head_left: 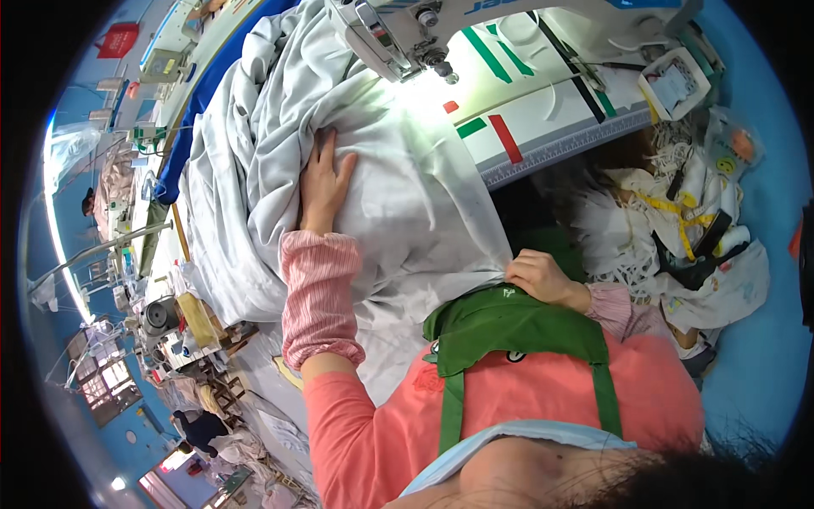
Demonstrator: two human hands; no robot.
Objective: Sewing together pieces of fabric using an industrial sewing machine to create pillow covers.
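Lying flat, thumb apart, my left hand [326,188] rests on the light-grey fabric [407,191] while the right hand [545,278] clamps its corner. I see the cloth at eleven o'clock, long axis roughly twelve-to-six, that corner pointing toward four.

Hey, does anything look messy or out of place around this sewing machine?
Yes: on the right, loose white threads lie tangled, with a yellow tape looped among mixed odds and ends. It looks untidy. The light grey cloth is bunched at the left, but I see no obvious damage or spill.
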